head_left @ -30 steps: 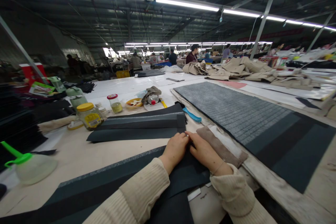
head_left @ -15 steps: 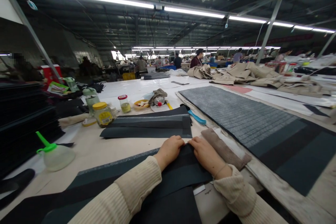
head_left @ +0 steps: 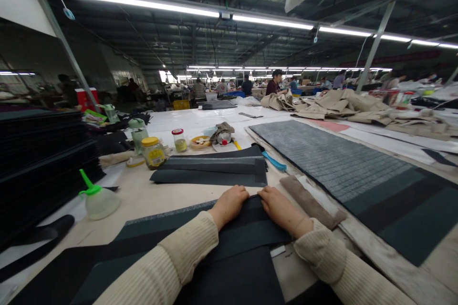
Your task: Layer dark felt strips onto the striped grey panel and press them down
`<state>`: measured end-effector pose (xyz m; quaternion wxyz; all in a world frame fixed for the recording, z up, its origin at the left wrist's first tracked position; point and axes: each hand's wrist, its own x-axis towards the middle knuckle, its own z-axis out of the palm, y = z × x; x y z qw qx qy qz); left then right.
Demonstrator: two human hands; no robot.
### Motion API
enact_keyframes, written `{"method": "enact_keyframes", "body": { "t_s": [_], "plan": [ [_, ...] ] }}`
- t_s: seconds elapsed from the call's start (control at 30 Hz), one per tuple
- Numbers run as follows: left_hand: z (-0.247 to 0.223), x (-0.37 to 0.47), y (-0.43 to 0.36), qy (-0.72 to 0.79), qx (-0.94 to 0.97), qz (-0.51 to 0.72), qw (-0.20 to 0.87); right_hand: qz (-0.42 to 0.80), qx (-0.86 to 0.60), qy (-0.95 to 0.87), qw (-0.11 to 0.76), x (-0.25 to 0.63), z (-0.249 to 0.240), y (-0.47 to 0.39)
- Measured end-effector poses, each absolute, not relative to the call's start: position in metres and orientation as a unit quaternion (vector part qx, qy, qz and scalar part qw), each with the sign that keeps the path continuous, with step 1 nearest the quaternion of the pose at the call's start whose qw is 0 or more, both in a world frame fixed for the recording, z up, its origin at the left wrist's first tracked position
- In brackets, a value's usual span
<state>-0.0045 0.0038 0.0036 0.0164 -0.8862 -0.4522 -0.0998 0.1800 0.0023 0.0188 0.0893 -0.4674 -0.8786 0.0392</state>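
A dark blue-green fabric panel with a black band (head_left: 246, 233) lies across the table in front of me. Its far edge is pinched between the fingers of my left hand (head_left: 231, 205). Close beside it, at the panel's far right corner, my right hand (head_left: 281, 207) grips the same edge. Most of my fingertips are hidden behind the edge. Just beyond my hands rests a stack of similar dark fabric pieces (head_left: 214, 169). To the right of my right hand is a brown ribbed cloth pad (head_left: 311, 200).
At left stand a squeeze bottle with a green spout (head_left: 102, 201), a yellow-lidded jar (head_left: 153, 152), a red-lidded jar (head_left: 179, 140) and a tall black fabric stack (head_left: 46, 162). A blue-handled tool (head_left: 275, 161) lies near a large grey marked panel (head_left: 329, 162). Beige fabric (head_left: 343, 102) is heaped behind.
The whole view has shifted, so the table things appear farther right and the lamps lower. Both hands stay at the panel's far edge, with little visible movement of the fingers.
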Motion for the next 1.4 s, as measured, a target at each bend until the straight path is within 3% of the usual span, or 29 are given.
{"method": "enact_keyframes", "body": {
  "t_s": [0.23,0.47,0.87,1.1,1.4],
  "plan": [
    [0.013,-0.01,0.0,-0.403,-0.913,-0.052,0.032,-0.004,-0.432,-0.898,0.088,0.165,0.014,-0.002],
    [0.018,-0.036,-0.003,-0.504,-0.857,-0.105,-0.034,-0.017,-0.418,-0.9,0.12,0.173,0.009,0.007],
    [0.004,-0.013,0.018,-0.492,-0.862,-0.122,-0.009,0.046,-0.446,-0.89,0.085,0.166,0.017,0.025],
    [0.008,-0.02,0.018,-0.444,-0.893,-0.074,0.008,-0.012,-0.449,-0.892,0.058,0.151,0.014,0.013],
    [0.009,-0.05,0.002,-0.451,-0.889,-0.07,0.034,0.003,-0.438,-0.898,0.033,0.128,0.025,0.013]
  ]
}}
